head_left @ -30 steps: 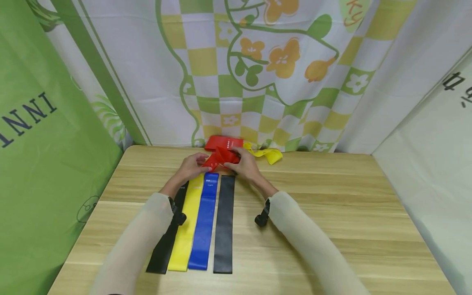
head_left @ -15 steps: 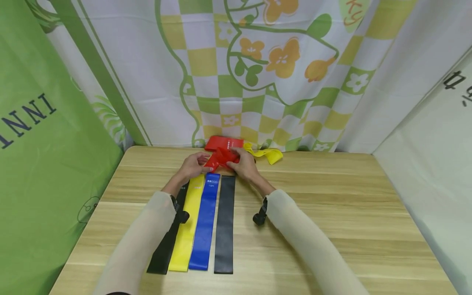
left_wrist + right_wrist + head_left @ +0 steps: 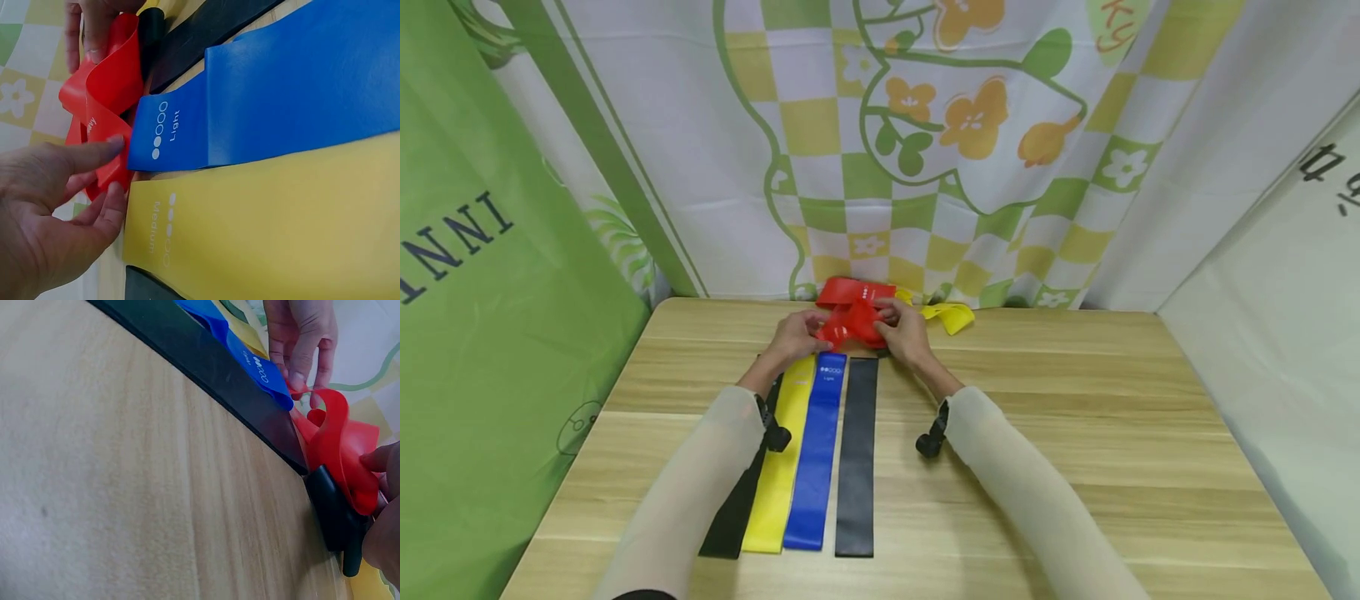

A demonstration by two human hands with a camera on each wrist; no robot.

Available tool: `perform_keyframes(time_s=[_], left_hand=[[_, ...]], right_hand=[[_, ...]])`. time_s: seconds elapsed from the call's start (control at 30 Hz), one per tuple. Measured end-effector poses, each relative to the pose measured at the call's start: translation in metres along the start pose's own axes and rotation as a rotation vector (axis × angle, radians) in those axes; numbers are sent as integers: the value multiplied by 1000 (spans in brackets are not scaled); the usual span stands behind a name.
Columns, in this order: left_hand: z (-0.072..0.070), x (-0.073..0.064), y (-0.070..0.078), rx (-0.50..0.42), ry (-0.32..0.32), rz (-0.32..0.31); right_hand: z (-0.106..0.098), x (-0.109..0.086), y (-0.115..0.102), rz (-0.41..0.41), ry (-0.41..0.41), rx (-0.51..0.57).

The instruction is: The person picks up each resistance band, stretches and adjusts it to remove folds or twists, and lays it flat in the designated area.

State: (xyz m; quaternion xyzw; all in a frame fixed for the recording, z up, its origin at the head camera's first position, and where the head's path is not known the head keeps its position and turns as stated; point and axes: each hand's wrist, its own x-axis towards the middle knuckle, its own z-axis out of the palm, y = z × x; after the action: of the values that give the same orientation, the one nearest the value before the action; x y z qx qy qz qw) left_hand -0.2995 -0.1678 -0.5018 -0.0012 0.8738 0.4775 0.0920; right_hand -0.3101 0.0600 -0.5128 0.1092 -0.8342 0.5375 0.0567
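Note:
A twisted red resistance band (image 3: 859,321) is held between both hands near the table's back edge. My left hand (image 3: 795,337) pinches its left end between thumb and fingers, as the left wrist view shows on the printed red band (image 3: 112,94). At its other end, my right hand (image 3: 906,333) grips the red band (image 3: 350,450) with the thumb on top. Just in front lie a blue band marked Light (image 3: 816,450), a yellow band marked Medium (image 3: 250,225) and a dark grey band (image 3: 856,458), all stretched flat side by side.
A black band (image 3: 730,521) lies partly under the left forearm. Behind the hands are another red band (image 3: 842,292) and a crumpled yellow band (image 3: 951,317), near the patterned curtain (image 3: 925,200). A black rolled piece (image 3: 331,512) sits beside the right hand.
The red band between the hands has been turned and spread, showing more of its surface. My right hand has shifted slightly right; the left hand stays nearly in place.

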Motion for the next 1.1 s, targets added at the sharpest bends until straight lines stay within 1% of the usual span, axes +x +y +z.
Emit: perform_keyframes(time_s=[0.17, 0.27, 0.43, 0.53, 0.63, 0.73, 0.9, 1.1], left_hand=[[-1, 1, -2, -19, 48, -9], [-2, 2, -3, -50, 50, -16], [-4, -1, 1, -124, 47, -35], [-6, -2, 3, -146, 50, -37], [-9, -2, 3, -144, 46, -31], [-12, -3, 2, -133, 41, 1], [-15, -3, -4, -106, 52, 83], [-22, -9, -7, -93, 53, 153]], right_hand=[[-3, 2, -2, -1, 44, 99], [-6, 4, -4, 4, 75, 160], [-11, 6, -5, 8, 110, 248], [-16, 7, -6, 5, 119, 284], [-21, 9, -5, 8, 130, 336], [-27, 11, -2, 23, 144, 375], [-35, 11, 3, 52, 176, 419], [-44, 7, 4, 80, 209, 555]])
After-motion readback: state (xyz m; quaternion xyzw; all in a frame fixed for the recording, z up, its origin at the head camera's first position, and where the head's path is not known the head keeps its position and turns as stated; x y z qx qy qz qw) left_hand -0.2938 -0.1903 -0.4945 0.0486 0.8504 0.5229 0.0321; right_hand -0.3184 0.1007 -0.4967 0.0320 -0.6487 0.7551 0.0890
